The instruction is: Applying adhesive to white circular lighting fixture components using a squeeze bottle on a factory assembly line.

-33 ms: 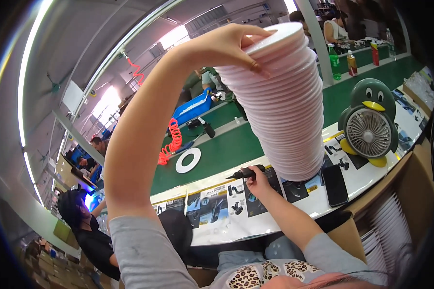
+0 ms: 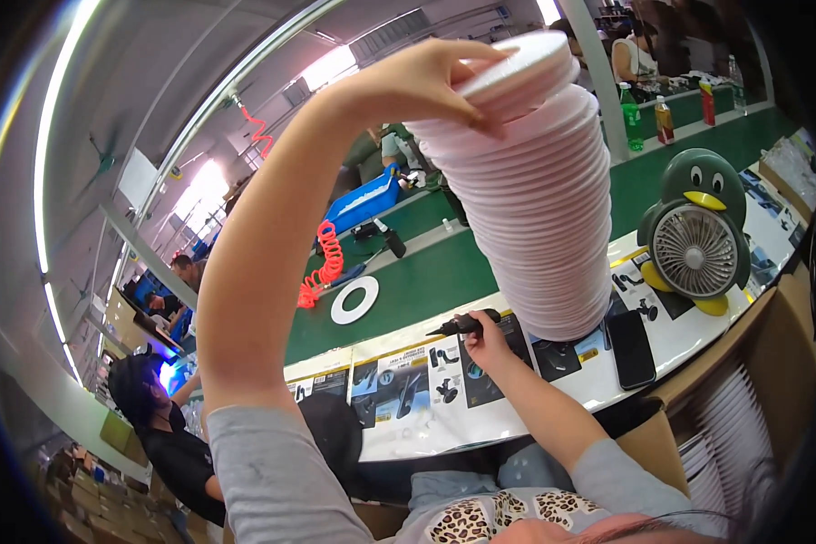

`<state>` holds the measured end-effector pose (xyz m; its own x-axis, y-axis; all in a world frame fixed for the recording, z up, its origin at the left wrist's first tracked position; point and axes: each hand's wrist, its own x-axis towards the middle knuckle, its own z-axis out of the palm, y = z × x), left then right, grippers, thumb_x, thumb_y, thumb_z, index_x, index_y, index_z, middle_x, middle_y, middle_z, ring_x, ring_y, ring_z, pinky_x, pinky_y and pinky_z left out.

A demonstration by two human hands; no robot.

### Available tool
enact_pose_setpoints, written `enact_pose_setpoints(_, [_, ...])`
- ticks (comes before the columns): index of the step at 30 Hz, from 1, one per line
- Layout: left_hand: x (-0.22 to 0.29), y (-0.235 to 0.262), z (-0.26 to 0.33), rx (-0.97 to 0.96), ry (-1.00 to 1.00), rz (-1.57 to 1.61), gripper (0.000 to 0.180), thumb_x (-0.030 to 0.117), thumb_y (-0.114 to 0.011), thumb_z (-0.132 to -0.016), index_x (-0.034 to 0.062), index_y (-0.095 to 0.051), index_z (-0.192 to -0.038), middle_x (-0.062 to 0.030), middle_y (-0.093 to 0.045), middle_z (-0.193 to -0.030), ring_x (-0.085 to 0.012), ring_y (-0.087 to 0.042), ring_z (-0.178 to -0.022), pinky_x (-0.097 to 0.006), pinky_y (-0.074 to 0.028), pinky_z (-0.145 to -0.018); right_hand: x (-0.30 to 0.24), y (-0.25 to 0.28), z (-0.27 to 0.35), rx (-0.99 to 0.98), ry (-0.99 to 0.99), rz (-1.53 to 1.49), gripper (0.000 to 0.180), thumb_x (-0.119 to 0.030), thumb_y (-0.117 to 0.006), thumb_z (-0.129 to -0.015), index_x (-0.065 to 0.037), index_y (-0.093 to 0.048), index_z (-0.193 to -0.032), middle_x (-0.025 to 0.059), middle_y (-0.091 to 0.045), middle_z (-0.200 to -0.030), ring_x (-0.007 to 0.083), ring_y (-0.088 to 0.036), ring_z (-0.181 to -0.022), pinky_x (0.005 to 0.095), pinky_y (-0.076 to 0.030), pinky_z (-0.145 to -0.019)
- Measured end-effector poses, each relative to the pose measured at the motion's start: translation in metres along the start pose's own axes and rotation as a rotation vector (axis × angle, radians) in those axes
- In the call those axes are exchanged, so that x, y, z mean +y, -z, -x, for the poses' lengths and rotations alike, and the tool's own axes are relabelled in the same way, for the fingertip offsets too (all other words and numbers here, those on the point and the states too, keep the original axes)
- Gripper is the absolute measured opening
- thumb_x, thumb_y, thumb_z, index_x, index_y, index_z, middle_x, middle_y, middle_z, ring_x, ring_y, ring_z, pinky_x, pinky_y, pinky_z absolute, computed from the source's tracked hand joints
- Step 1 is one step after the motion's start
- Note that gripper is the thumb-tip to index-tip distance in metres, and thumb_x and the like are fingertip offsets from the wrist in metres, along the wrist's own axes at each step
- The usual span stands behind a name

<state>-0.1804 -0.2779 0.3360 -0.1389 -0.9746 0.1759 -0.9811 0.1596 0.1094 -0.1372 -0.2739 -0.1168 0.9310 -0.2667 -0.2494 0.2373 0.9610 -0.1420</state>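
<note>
Evidently, the left hand [image 2: 431, 83] grips the top few white discs [image 2: 528, 71], a gap showing under their right side. Below them, the tall stack [image 2: 548, 227] stands on the table [image 2: 417, 443] beside a phone [image 2: 630, 349]. The right hand's [image 2: 487, 345] fingers close around a black tool [image 2: 467, 324].

Looks bright, lit mainly by long ceiling tubes [image 2: 39, 181] at the left, with glare blown out to white at the far windows [image 2: 207, 190]. Burns blue-violet in one small glow [image 2: 167, 374] at lower left. Shines off the glossy table covering [image 2: 422, 437]; pales toward lost detail on top of the white stack [image 2: 553, 208], softly shaded between layers. Sinks into shadow beneath. Bends straight edges toward the rim, falls to black corners, fringes with colour at far left. Turns soft in the distance, fairly sharp up close.
</note>
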Motion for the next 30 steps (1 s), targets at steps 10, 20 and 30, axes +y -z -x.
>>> enact_pose_setpoints(10, [-0.104, -0.005, 0.159, 0.223, 0.316, -0.036, 0.083, 0.020, -0.082, -0.059, 0.0051, -0.042, -0.131, -0.0112, -0.045, -0.134, -0.0193, -0.046, -0.118, -0.031, -0.035, -0.099, -0.010, -0.024, 0.019, -0.032, -0.025, 0.015, 0.009, -0.014, -0.061, -0.080, -0.009, -0.055, -0.086, 0.0075, -0.065, -0.097, 0.0044, -0.042, -0.048, 0.0141, -0.033, -0.039])
enact_pose_setpoints(20, [-0.153, -0.231, 0.310, -0.398, 0.605, -0.207, 0.085, 0.025, -0.082, -0.055, 0.0150, -0.040, -0.129, -0.0131, -0.064, -0.091, -0.0332, -0.059, -0.096, -0.044, -0.038, -0.093, -0.009, -0.040, 0.044, -0.034, 0.049, 0.062, 0.025, -0.026, -0.062, -0.083, -0.009, -0.056, -0.099, 0.0091, -0.063, -0.105, 0.0044, -0.053, -0.065, 0.0164, -0.030, -0.040])
enact_pose_setpoints(30, [-0.131, -0.300, 0.299, -0.380, 0.204, -0.089, 0.069, 0.018, -0.076, -0.063, 0.0129, -0.045, -0.124, -0.0073, -0.064, -0.097, -0.0256, -0.059, -0.102, -0.046, -0.025, -0.107, -0.008, -0.041, 0.040, -0.071, 0.051, 0.196, 0.032, -0.023, -0.062, -0.083, -0.006, -0.054, -0.109, 0.0108, -0.060, -0.110, 0.0061, -0.059, -0.075, 0.0162, -0.033, -0.039])
